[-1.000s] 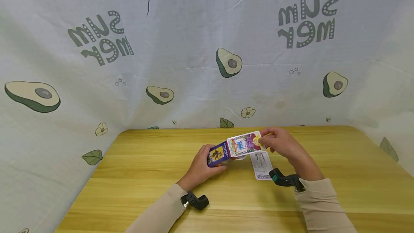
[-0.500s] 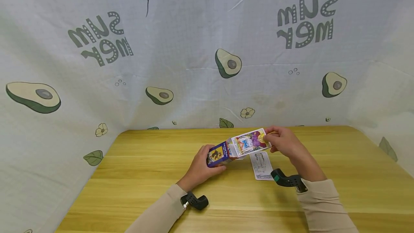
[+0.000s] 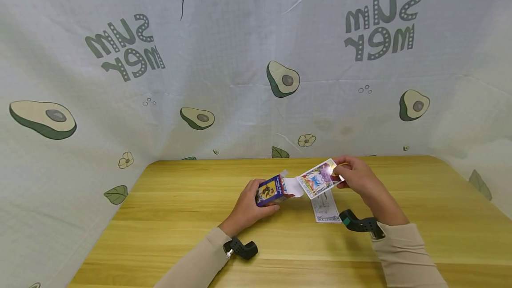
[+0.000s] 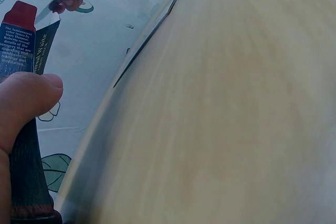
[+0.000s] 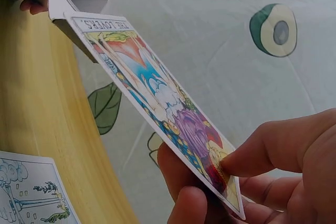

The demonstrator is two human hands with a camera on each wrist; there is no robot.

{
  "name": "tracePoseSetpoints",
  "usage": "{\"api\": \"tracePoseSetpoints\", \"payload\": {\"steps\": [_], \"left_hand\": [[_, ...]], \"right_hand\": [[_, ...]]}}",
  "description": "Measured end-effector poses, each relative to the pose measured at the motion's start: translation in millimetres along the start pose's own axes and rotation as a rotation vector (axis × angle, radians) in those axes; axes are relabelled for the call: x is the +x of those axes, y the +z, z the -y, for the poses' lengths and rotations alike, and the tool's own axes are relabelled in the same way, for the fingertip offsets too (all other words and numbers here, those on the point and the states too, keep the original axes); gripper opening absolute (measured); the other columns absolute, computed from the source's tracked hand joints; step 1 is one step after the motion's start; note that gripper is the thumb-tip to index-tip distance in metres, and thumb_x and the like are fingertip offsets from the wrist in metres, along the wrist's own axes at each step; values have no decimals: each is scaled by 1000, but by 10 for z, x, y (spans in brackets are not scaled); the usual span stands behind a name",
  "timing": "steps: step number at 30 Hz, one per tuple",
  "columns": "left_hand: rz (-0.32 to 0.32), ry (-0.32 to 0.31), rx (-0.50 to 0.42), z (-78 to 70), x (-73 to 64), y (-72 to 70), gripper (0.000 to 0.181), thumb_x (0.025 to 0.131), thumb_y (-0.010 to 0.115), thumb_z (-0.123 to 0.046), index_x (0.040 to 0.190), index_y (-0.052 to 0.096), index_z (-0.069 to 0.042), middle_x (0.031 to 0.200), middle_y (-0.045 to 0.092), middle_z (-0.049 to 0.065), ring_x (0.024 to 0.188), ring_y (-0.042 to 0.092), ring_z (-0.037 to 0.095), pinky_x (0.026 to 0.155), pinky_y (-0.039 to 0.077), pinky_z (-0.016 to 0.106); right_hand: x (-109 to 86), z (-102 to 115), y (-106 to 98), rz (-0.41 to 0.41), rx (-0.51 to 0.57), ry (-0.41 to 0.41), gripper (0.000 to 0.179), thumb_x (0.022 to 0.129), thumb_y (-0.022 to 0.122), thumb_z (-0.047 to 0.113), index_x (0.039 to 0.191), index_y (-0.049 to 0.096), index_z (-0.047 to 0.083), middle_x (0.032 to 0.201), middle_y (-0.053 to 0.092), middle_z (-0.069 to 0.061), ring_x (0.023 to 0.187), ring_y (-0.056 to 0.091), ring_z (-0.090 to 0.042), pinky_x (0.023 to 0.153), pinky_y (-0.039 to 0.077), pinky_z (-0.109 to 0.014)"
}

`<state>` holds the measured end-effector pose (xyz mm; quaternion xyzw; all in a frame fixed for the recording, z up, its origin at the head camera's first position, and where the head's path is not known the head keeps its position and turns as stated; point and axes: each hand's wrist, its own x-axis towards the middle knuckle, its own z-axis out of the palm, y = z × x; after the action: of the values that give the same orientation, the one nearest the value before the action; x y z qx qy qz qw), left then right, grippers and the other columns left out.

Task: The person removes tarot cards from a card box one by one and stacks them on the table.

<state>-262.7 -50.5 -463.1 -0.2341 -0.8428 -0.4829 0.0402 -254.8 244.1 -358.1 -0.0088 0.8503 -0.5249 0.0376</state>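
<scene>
My left hand (image 3: 250,201) grips a blue tarot card box (image 3: 270,191), tilted, with its flap side turned to the right. In the left wrist view the thumb (image 4: 31,98) presses on the box's printed side (image 4: 18,48). My right hand (image 3: 356,174) pinches the far end of a colourful tarot card (image 3: 320,178), thumb on its face. "The Lovers" is printed on that card (image 5: 163,98), as the right wrist view shows. The held card is just right of the box's white flap (image 3: 294,186). Beneath it a paler card (image 3: 326,208) lies on the table, partly covered from view.
The wooden table (image 3: 180,234) ends at a hanging white cloth (image 3: 240,34) with avocado prints. Each wrist wears a black camera mount, one on the left (image 3: 244,249) and one on the right (image 3: 360,223).
My right hand has drawn the card rightward, away from the box, baring the white flap. The card now overlaps the view of the lying card. The left hand and box have stayed put.
</scene>
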Motion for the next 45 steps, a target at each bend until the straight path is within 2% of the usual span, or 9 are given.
{"api": "tracePoseSetpoints", "payload": {"steps": [9,20,25,34,42,45], "left_hand": [[7,0,-5,-15,-2,-5,71,78,80,-41,134,45,-15,116,49,-2,100,51,13,86,47,26],[4,3,6,-10,-4,-8,71,78,79,-41,134,45,-16,115,49,-2,99,50,13,84,47,26],[4,4,8,-11,-7,-12,71,78,79,-41,134,45,-16,116,49,-2,99,50,13,84,47,26],[5,6,9,7,-11,-10,71,78,79,-41,134,45,-15,115,49,-2,99,50,13,84,46,27],[6,8,7,10,-14,-11,71,78,79,-41,134,45,-15,116,49,-2,99,51,13,85,47,27],[6,11,10,12,-17,-11,71,78,79,-41,134,45,-15,116,49,-2,100,51,13,85,47,27]], "right_hand": [[11,-47,-14,8,-31,-28,39,97,49,6,131,37,-10,107,59,-26,78,61,-22,71,55,-33],[42,-106,-16,1,-36,-13,46,95,53,7,135,37,-7,114,56,-31,81,61,-23,74,54,-34],[51,-141,-19,-1,-32,-5,46,95,55,7,135,38,-8,107,60,-27,79,61,-21,73,54,-35],[80,-222,9,-17,-31,25,44,95,59,10,133,43,-6,110,62,-27,80,62,-21,76,53,-37],[99,-277,20,1,-23,41,39,93,61,9,127,49,-5,96,67,-15,76,62,-20,73,53,-37],[95,-290,25,11,-27,46,39,93,61,10,127,49,-5,95,67,-15,76,62,-20,74,53,-38]]}}
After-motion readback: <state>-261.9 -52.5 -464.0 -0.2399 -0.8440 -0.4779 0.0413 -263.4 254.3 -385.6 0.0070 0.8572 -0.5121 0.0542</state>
